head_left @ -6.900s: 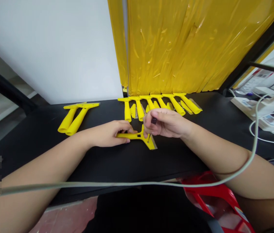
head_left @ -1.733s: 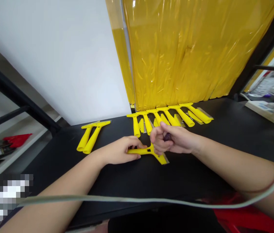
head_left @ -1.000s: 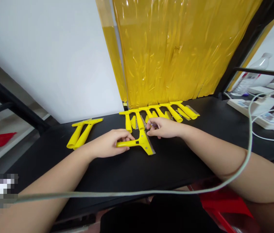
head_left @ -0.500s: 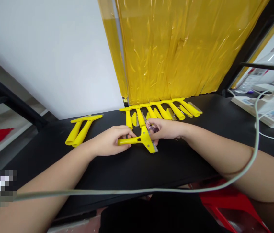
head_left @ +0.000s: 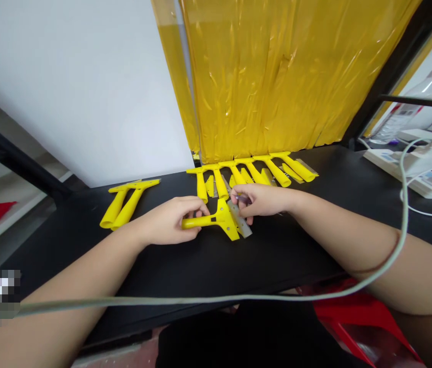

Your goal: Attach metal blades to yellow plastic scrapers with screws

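Note:
My left hand (head_left: 177, 221) is closed around the handle of a yellow scraper (head_left: 225, 220), whose wide head points right, toward my right hand. A flat metal blade (head_left: 243, 225) with small holes lies at an angle along the head's right edge, a narrow gap between them. My right hand (head_left: 256, 200) is closed at the blade's right side, its fingertips behind or on the blade. A slim dark piece (head_left: 243, 198) shows between its thumb and fingers; its kind is unclear.
Several yellow scrapers (head_left: 254, 171) lie in a row at the back of the black table (head_left: 185, 276). Two yellow scrapers (head_left: 127, 202) lie at left. A pale cable (head_left: 185, 300) crosses in front of my arms. A power strip (head_left: 411, 174) and plastic bottle (head_left: 403, 115) stand right.
The metal blade has come away from the scraper head to the right, and more of its surface shows. My left hand and the scraper have shifted slightly left.

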Available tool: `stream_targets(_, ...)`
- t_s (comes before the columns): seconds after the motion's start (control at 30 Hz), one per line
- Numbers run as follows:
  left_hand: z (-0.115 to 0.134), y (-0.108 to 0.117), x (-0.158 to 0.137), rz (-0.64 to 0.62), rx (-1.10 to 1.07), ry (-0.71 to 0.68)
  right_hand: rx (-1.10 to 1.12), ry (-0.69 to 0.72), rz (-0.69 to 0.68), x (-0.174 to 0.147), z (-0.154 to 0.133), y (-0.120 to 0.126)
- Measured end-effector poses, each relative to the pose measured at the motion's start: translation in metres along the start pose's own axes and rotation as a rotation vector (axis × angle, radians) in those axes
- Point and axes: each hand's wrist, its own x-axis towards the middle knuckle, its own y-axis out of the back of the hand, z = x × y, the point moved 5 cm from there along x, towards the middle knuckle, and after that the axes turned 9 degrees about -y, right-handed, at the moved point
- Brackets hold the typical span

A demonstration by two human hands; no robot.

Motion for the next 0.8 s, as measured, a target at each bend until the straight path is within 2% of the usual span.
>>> stream_targets(0.17,0.000,-0.001,0.000,-0.009,-0.026,-0.008,0.114,0.049,-0.074,-0.002,-0.001,0.001)
stream_targets(0.23,-0.001,-0.001,-0.001,-0.009,-0.020,-0.010,0.094,0.055,-0.072,-0.005,-0.003,0.005)
stream_targets(0.33,-0.001,-0.001,-0.001,-0.007,-0.019,-0.005,-0.107,0.024,-0.031,-0.010,-0.003,0.012)
stream_targets(0.47,0.000,-0.002,-0.001,-0.018,-0.041,0.009,-0.471,-0.025,0.125,-0.015,-0.003,0.024)
stream_targets(0.57,0.000,-0.003,0.000,-0.028,-0.044,0.012,-0.559,-0.027,0.245,-0.017,-0.001,0.035)
stream_targets(0.7,0.000,-0.004,0.001,-0.036,-0.005,-0.018,-0.502,0.061,0.371,-0.020,-0.004,0.048)
stream_targets(0.8,-0.001,-0.008,0.001,-0.052,0.008,-0.032,-0.216,0.299,0.421,-0.025,-0.019,0.047)
